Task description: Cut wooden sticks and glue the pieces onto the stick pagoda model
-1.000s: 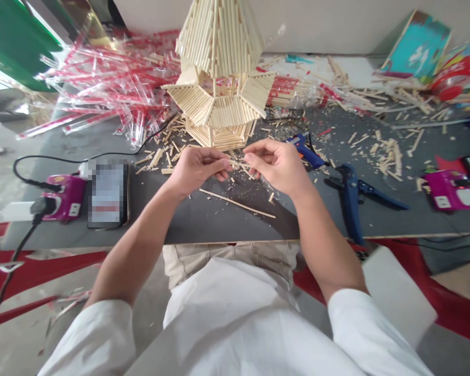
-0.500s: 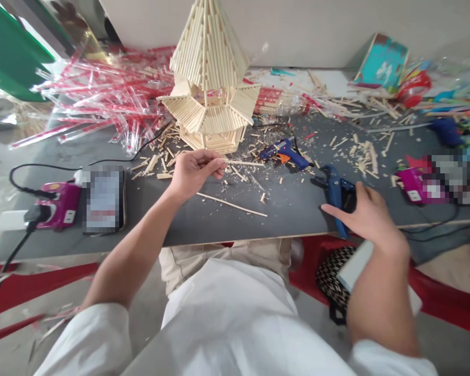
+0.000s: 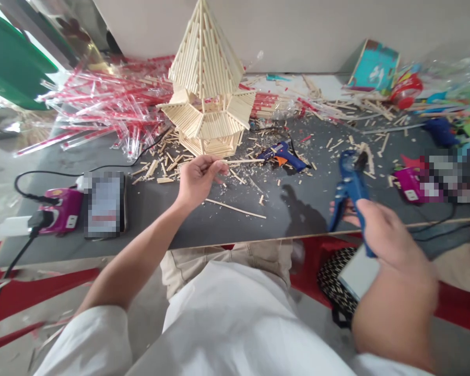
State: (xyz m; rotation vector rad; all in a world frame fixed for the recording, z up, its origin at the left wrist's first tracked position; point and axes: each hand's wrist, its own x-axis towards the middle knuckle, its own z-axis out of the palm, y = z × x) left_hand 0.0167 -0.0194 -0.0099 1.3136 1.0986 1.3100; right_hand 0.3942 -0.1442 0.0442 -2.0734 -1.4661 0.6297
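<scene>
My left hand (image 3: 199, 178) is closed in a pinch on a thin wooden stick (image 3: 246, 161), which points right towards a blue glue gun (image 3: 288, 156) lying on the table. My right hand (image 3: 386, 230) grips a blue pipe cutter (image 3: 351, 180) by its handles, raised over the table's front edge with its head pointing away from me. Behind my left hand stands a pagoda-like model made of wooden sticks (image 3: 221, 124), with a tall pointed roof. Another long stick (image 3: 237, 209) lies in front of my left hand.
Clear and red plastic sleeves (image 3: 113, 99) are heaped at the back left. A phone (image 3: 105, 203) and a purple power socket (image 3: 65, 211) with cables lie left. Another purple socket (image 3: 421, 184) is at the right. Cut stick pieces litter the grey table (image 3: 227, 235).
My right hand has picked up the blue pipe cutter from the table and turned it head-away. My left hand keeps its pinch on the stick, almost unmoved.
</scene>
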